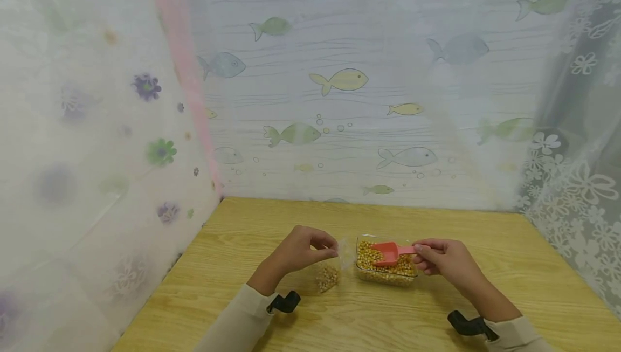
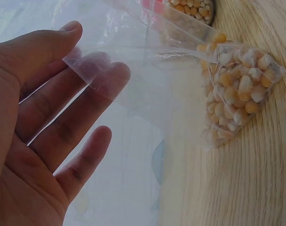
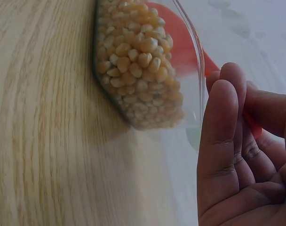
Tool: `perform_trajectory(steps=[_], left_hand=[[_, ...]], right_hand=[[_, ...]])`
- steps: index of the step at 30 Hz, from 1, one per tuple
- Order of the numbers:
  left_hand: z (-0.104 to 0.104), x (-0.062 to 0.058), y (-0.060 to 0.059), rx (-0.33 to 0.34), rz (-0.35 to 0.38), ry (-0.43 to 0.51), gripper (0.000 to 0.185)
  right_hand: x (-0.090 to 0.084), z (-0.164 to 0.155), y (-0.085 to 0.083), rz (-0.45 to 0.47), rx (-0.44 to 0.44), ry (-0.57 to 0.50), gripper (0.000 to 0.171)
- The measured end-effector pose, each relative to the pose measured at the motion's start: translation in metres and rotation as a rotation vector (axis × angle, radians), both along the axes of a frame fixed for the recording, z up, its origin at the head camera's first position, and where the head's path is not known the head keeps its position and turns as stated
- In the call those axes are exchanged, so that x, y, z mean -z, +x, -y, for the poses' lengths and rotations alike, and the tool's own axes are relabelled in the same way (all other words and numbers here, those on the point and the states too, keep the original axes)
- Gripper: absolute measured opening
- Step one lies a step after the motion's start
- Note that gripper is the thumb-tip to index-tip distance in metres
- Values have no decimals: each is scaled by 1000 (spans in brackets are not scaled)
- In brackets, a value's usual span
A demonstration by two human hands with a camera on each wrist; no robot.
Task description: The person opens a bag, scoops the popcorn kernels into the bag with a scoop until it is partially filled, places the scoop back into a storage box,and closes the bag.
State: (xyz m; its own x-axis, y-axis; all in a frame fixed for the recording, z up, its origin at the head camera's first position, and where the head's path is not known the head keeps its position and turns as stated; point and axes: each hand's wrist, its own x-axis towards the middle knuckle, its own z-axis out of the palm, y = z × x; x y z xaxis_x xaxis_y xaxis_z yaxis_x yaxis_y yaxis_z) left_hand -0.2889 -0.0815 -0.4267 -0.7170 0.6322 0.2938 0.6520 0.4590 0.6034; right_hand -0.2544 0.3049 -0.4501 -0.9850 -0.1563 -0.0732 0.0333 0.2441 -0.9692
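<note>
Head view: our left hand (image 1: 301, 249) pinches the top of a clear bag (image 2: 227, 94) — corn kernels sit in its bottom, on the wooden table (image 1: 339, 319). Just right, our right hand (image 1: 443, 260) grips a red scoop (image 1: 390, 252) over the kernel-filled clear container (image 1: 385, 274)

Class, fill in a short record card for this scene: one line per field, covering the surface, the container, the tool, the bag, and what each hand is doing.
Surface: wooden table
Container: clear plastic box filled with corn kernels
Tool: red scoop, lying over the kernels in the box
Bag: small clear plastic bag, partly filled with kernels, its lower end resting on the table left of the box
Left hand: pinches the bag's top edge
Right hand: holds the scoop's handle
Backdrop: translucent curtain with fish print
</note>
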Motion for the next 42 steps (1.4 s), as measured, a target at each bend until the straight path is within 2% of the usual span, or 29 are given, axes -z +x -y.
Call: perform_trajectory(steps=[13, 24, 29, 33, 42], left_hand=[[0, 0, 0, 10, 8, 9, 27], [-1, -1, 2, -10, -5, 23, 21], [-1, 0, 2, -21, -11, 27, 22], [-2, 0, 2, -31, -15, 28, 24], [-1, 2, 0, -28, -30, 32, 24]], right_hand=[[5, -12, -4, 41, 27, -78, 54], [8, -14, -2, 93, -2, -247, 36], [7, -14, -1, 101, -13, -283, 39], [5, -11, -1, 103, -16, -323, 42], [-6, 0, 4, 80, -55, -369, 35]])
